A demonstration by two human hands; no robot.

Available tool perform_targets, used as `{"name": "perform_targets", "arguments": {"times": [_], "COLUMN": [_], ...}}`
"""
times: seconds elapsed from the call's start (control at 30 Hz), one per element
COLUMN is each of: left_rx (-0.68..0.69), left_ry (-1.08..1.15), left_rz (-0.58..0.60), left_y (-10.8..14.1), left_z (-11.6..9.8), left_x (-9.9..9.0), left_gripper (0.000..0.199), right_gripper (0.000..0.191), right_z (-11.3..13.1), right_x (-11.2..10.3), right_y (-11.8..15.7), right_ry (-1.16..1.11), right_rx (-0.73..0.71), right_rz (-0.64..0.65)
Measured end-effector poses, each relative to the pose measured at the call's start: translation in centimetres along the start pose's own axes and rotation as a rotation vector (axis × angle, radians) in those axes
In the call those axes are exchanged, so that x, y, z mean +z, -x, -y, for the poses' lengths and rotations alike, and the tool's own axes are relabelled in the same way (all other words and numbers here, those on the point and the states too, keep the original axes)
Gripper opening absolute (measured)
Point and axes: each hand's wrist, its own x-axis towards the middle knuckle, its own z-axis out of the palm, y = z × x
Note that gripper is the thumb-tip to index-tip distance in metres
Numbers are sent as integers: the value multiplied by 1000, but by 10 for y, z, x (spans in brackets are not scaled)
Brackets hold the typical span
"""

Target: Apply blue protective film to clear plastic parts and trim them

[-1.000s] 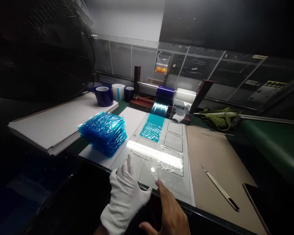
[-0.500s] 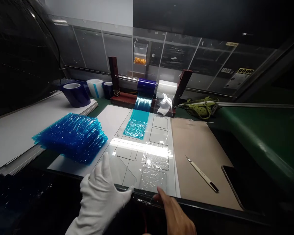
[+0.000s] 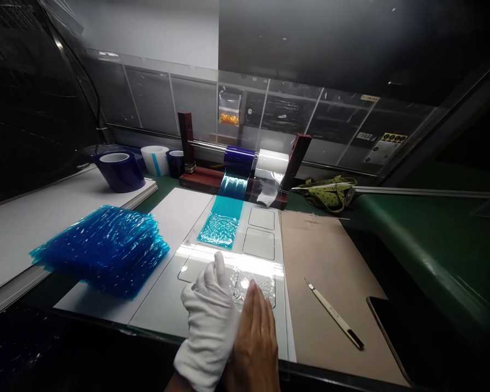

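My left hand [image 3: 209, 318], in a white glove, is closed with its forefinger stretched forward; its thumb and anything in its grip are hidden. Right beside it, my bare right hand [image 3: 256, 337] lies flat with its fingers straight and together. Its fingertips reach the wrinkled clear film [image 3: 265, 282] on the white outlined sheet [image 3: 163, 299]. Beyond both hands, a teal film strip [image 3: 228, 206] runs down from a blue roll [image 3: 239, 159] on a stand. A clear film hangs from the white roll [image 3: 271, 163] next to it.
A stack of shiny blue films [image 3: 106, 253] sits at the left, with several tape rolls [image 3: 120, 171] behind. To the right, a craft knife [image 3: 335, 314] lies on brown board [image 3: 310, 250], near a phone [image 3: 396, 332]. A green patterned pouch [image 3: 329, 195] is farther back.
My left hand has moved right and forward, and my right hand forward and left, so they now meet. The clear sheet by my left hand no longer shows. The camera view has shifted slightly.
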Motion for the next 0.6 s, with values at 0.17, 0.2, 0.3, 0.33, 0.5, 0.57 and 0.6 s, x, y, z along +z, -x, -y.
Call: {"name": "perform_targets", "arguments": {"times": [0.17, 0.2, 0.3, 0.33, 0.5, 0.57, 0.6], "left_rx": [25, 14, -66, -104, -180, -171, -180], "left_ry": [139, 188, 228, 214, 132, 106, 97], "left_rz": [-9, -18, -50, -61, -21, 12, 25], "left_y": [-16, -19, -25, -26, -29, -29, -29], "left_z": [-6, 0, 28, 38, 75, 81, 84], "left_x": [-3, -3, 2, 6, 26, 33, 37], "left_gripper": [127, 139, 143, 140, 125, 121, 120], "right_gripper": [98, 102, 111, 114, 124, 125, 125], "right_z": [-48, -62, -107, -121, -165, -171, -172], "right_x": [-3, -5, -10, -10, 7, 15, 18], "right_y": [-28, -38, -76, -90, -144, -155, -159], "right_ry": [-90, -100, -80, -61, 16, 18, 15], "right_rx": [-119, -152, -202, -220, -300, -318, -327], "right_rz": [70, 106, 196, 215, 290, 325, 342]}}
